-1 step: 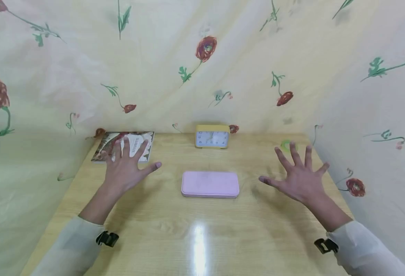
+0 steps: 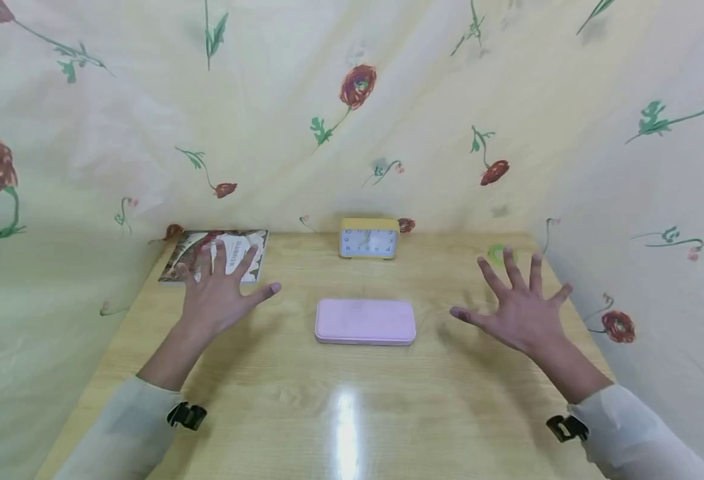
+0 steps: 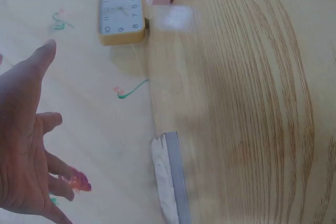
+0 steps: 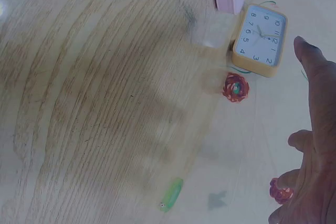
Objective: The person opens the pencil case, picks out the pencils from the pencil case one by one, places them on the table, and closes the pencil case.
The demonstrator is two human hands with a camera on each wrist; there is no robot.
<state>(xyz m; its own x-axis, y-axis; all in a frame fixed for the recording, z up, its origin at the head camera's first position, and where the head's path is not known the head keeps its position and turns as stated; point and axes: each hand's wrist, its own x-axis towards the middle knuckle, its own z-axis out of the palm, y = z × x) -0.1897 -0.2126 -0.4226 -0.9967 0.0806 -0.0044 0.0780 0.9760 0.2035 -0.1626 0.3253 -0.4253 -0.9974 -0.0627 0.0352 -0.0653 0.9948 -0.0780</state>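
My left hand (image 2: 215,297) is held over the table with fingers spread and straight, holding nothing. Behind its fingers lies a booklet (image 2: 187,247) with a dark red and white cover, partly hidden by them. My right hand (image 2: 521,313), also spread wide, hovers on the other side and grips nothing. Just beyond its fingertips is a small green ring-like thing (image 2: 491,253), seen in the right wrist view as a flat green shape (image 4: 171,195). Between the hands, apart from both, lies a lilac-pink oblong case (image 2: 365,322), closed.
A yellow-framed clock (image 2: 368,241) stands upright at the table's back edge, behind the case. Flower-patterned cloth (image 2: 280,133) rises behind and along both sides of the wooden table (image 2: 286,393). A bright light reflection shows on the near tabletop. Black straps (image 2: 187,415) sit on both sleeves.
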